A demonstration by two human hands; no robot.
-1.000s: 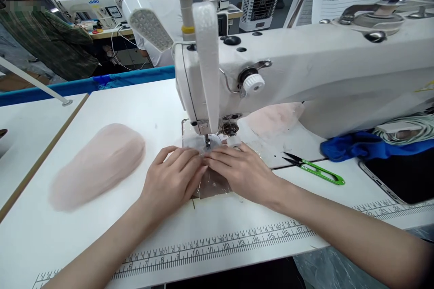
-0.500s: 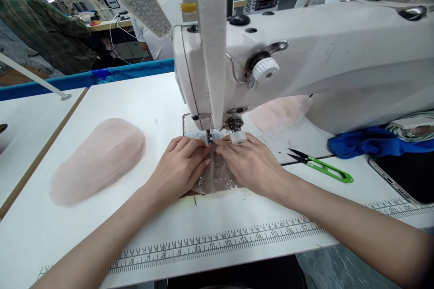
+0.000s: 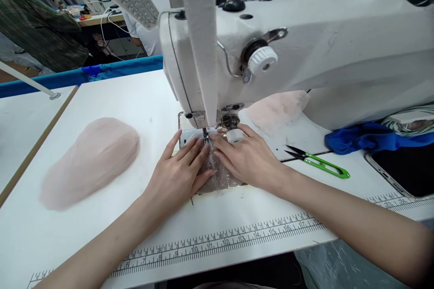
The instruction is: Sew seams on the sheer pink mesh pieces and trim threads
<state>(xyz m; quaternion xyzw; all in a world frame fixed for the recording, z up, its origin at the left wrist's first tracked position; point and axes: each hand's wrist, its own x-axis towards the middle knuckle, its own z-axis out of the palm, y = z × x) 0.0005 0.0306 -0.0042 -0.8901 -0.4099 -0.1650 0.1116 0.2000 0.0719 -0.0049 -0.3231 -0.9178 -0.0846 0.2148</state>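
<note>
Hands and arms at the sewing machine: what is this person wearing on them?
Both forearms are bare, with no sleeves, watch or bracelets in view. The left hand wears nothing. The right hand has a white band, like tape or a thimble ring, around one finger. No gloves on either hand.

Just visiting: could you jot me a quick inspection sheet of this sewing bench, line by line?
Surface: white table, ruler strip along the near edge.
Job's things: sheer fabric piece under the sewing machine needle.
Clutter: pink fabric pile, green snips, blue cloth, phone.
Hands: left hand and right hand flat on the fabric piece, open.
Cables: white wires at a far bench.
Surroundings: other machines, a person in a green shirt.
</note>
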